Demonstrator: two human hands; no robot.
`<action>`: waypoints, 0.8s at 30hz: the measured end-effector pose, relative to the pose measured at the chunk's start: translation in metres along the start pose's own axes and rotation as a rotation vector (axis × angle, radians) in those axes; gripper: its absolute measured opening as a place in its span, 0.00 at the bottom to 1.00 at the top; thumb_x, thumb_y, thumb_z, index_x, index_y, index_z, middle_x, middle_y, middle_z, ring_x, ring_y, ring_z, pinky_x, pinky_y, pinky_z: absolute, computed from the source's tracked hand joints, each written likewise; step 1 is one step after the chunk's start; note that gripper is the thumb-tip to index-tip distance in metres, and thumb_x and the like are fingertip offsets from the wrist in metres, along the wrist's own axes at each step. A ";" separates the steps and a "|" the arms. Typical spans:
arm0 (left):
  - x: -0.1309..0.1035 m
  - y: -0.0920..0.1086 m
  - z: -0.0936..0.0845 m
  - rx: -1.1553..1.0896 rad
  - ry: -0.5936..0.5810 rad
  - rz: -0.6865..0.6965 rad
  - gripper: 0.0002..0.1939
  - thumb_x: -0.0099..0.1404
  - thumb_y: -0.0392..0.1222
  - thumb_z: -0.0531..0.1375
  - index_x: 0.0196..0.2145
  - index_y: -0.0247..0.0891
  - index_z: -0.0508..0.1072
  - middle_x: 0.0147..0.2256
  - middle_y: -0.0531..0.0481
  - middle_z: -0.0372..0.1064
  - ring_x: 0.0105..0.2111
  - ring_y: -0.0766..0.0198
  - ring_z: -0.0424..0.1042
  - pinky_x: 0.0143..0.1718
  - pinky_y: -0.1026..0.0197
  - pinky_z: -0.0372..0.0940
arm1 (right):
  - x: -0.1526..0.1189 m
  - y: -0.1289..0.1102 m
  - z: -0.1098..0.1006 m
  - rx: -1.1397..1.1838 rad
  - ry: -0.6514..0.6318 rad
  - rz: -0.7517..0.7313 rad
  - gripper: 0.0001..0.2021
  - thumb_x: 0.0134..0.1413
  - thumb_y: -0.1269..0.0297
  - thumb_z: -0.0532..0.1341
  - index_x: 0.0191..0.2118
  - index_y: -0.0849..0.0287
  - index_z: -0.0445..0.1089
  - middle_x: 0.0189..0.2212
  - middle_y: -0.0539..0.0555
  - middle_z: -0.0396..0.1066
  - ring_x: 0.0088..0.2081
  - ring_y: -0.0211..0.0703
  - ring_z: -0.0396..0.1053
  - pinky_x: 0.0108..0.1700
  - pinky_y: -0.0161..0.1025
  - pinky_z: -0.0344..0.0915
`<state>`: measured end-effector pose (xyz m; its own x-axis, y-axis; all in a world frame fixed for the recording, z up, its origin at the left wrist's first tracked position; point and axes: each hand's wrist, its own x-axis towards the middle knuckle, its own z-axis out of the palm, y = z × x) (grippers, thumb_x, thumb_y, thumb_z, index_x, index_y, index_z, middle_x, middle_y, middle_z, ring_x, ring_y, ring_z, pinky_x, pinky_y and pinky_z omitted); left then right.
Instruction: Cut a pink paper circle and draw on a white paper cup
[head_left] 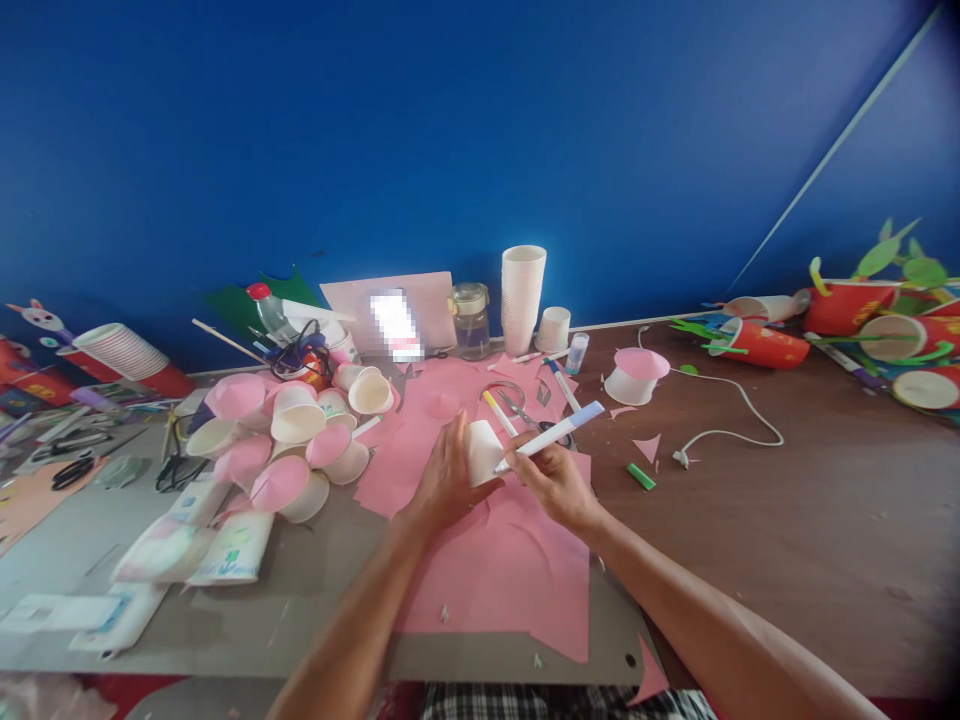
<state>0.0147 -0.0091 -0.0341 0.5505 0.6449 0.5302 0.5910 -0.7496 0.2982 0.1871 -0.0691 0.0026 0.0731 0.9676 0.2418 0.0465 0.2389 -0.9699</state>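
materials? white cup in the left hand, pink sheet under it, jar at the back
Small white cup, in the left hand: probably paper, matte, thin wall.
Large pink sheet: thin paper, matte, lies flat with cut edges.
Clear jar: looks like glass, glossy and see-through, though clear plastic is possible.

Bright even daylight, soft shadows, edges warped (perhaps slightly blurred)

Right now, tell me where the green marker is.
The green marker lies on the brown table, right of the right hand, between the pink paper and the white cable.
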 end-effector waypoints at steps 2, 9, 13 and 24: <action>0.000 0.001 -0.001 -0.007 -0.012 -0.010 0.49 0.59 0.60 0.58 0.64 0.33 0.34 0.59 0.26 0.51 0.57 0.42 0.60 0.52 0.44 0.63 | 0.000 0.000 0.000 -0.014 -0.007 -0.002 0.12 0.54 0.56 0.60 0.27 0.60 0.68 0.20 0.48 0.62 0.23 0.35 0.57 0.26 0.33 0.56; 0.000 0.001 -0.001 -0.010 -0.047 -0.037 0.49 0.59 0.61 0.57 0.64 0.34 0.33 0.60 0.27 0.50 0.59 0.41 0.57 0.53 0.42 0.61 | 0.000 -0.006 -0.001 -0.034 -0.013 -0.005 0.13 0.53 0.56 0.60 0.26 0.61 0.68 0.20 0.49 0.61 0.23 0.35 0.56 0.26 0.33 0.57; 0.000 0.001 -0.001 -0.018 -0.054 -0.039 0.50 0.59 0.60 0.57 0.64 0.34 0.32 0.60 0.26 0.50 0.59 0.41 0.57 0.53 0.41 0.61 | 0.000 -0.005 -0.001 -0.039 -0.021 -0.015 0.13 0.53 0.55 0.60 0.26 0.61 0.68 0.20 0.49 0.62 0.23 0.36 0.57 0.26 0.34 0.57; 0.000 0.000 0.001 -0.015 -0.014 -0.015 0.50 0.59 0.62 0.56 0.64 0.34 0.33 0.57 0.28 0.54 0.57 0.43 0.60 0.52 0.43 0.63 | 0.003 0.002 0.001 0.132 0.106 0.007 0.15 0.53 0.52 0.60 0.25 0.59 0.64 0.16 0.45 0.55 0.20 0.34 0.54 0.25 0.34 0.56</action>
<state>0.0148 -0.0092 -0.0346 0.5501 0.6580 0.5142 0.5904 -0.7419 0.3179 0.1865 -0.0653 0.0011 0.1779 0.9569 0.2298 -0.0852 0.2476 -0.9651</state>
